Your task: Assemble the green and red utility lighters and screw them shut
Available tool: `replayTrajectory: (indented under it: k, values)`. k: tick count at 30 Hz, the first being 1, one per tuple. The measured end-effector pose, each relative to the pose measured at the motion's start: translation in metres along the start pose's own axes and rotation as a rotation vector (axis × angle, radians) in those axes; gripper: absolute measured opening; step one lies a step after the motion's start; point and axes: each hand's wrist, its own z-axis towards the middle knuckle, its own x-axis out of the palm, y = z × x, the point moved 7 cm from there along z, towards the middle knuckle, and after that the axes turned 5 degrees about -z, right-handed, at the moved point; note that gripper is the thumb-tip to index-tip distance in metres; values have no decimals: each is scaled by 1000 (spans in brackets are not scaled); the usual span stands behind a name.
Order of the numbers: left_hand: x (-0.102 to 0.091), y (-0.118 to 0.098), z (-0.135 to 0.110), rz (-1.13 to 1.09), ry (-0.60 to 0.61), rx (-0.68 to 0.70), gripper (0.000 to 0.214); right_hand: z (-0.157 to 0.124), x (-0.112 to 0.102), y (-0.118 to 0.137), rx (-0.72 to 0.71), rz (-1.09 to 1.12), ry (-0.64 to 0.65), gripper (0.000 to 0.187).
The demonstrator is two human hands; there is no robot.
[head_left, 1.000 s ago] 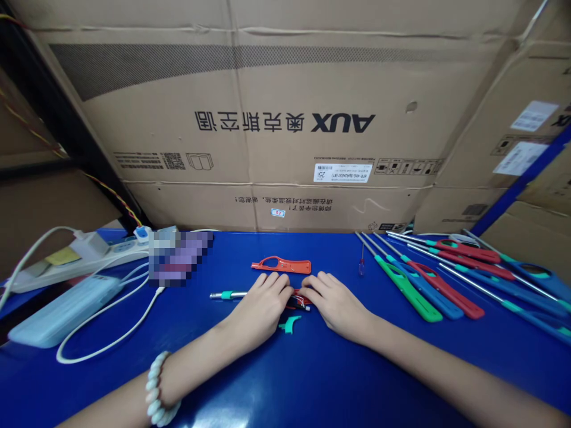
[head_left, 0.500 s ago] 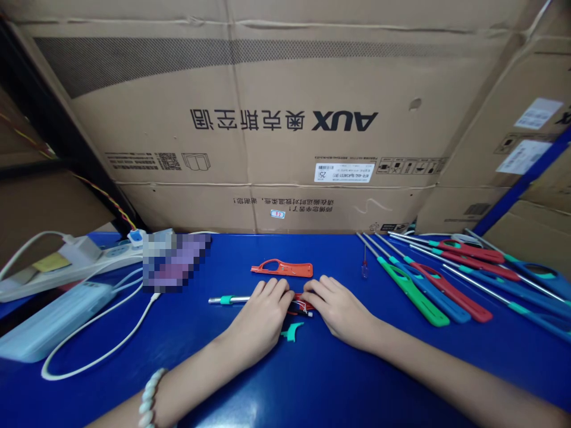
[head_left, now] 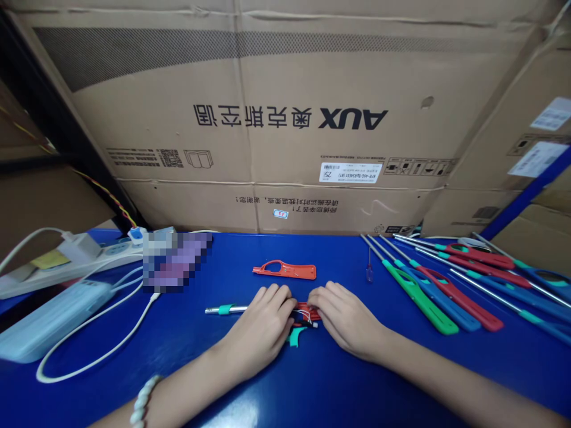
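My left hand [head_left: 270, 324] is closed over the middle of an opened stick lighter, whose metal tube [head_left: 241, 308] with a green collar [head_left: 226, 309] points left. My right hand [head_left: 348, 318] has its fingers closed at the lighter's red handle shell [head_left: 307, 310]; both sets of fingertips are partly hidden. Between the hands, thin white wires and a black part [head_left: 308, 324] show in the shell. Just below lies a green trigger piece [head_left: 295, 337], partly covered by my left hand. A separate red half shell [head_left: 294, 271] rests behind the hands.
A small screwdriver [head_left: 369, 273] lies to the right. Beyond it are several assembled lighters, including a green one [head_left: 422, 303]. On the left are a light-blue power bank [head_left: 56, 321], a white cable [head_left: 89, 355], a power strip [head_left: 107, 261] and a blurred phone [head_left: 178, 258]. Cardboard [head_left: 285, 71] stands behind.
Both hands and the opened lighter have come slightly nearer to me, closer to the green trigger piece. More of the red shell and wires shows between the hands. The view has shifted slightly.
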Motion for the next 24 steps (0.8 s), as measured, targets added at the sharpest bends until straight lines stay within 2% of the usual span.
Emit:
replayTrajectory:
  k: [4, 8, 13, 19, 24]
  values:
    - [-1, -1, 0, -8, -29, 14, 19, 0, -1, 4, -23, -6, 51, 16]
    - [-1, -2, 0, -2, -37, 26, 19, 0, -2, 7, -49, -67, 23, 11]
    - [0, -1, -1, -11, -24, 7, 16, 1, -3, 3, 36, 14, -13, 13]
    - [-5, -1, -1, -83, -56, 7, 22, 0, -4, 1, 98, 69, -46, 13]
    - [-5, 2, 0, -133, -28, -34, 12, 1, -5, -1, 116, 90, -62, 14]
